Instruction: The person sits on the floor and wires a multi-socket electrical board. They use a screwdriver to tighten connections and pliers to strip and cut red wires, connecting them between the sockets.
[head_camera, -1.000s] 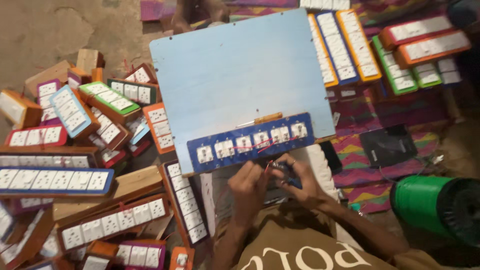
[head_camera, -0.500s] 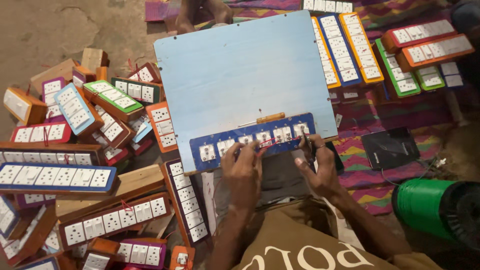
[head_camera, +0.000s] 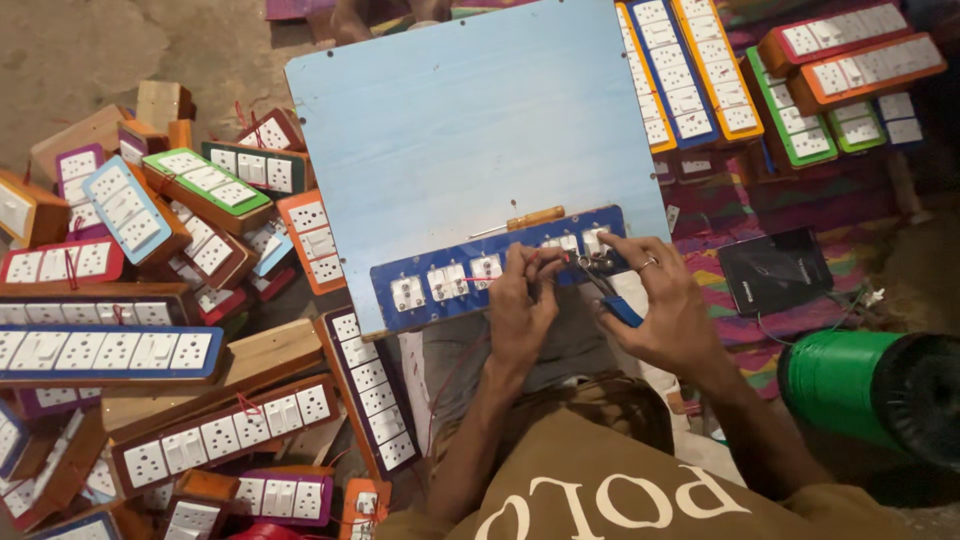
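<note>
Blue-painted, the flat rectangular work board (head_camera: 470, 140) tilts toward the person, its near edge over the lap and its upper surface bare, giving free room above the hands. Along the near edge lies the dark blue switch-and-socket panel strip (head_camera: 420, 290), carrying about six white modules; the exact count under the fingers cannot be told. One screwdriver with an orange handle (head_camera: 535, 217) lies on the board just beyond the strip, apart from both hands.

Left hand (head_camera: 520, 300) rests on the middle of the strip, fingertips pinched on a thin red wire (head_camera: 478, 279). Right hand (head_camera: 665, 305) is closed around blue-handled pliers (head_camera: 610, 295), whose tip meets the strip's right end. The two hands are near each other, not touching.

To the left, a dense heap of finished wooden switch boxes (head_camera: 160, 350) crowds the floor up to the board's edge, leaving little room. To the right lie one black flat device (head_camera: 775, 270) on a striped mat and one green wire spool (head_camera: 850, 385), close to the right forearm. More coloured switch boxes (head_camera: 800, 70) are ranged beyond the board's far right edge.
</note>
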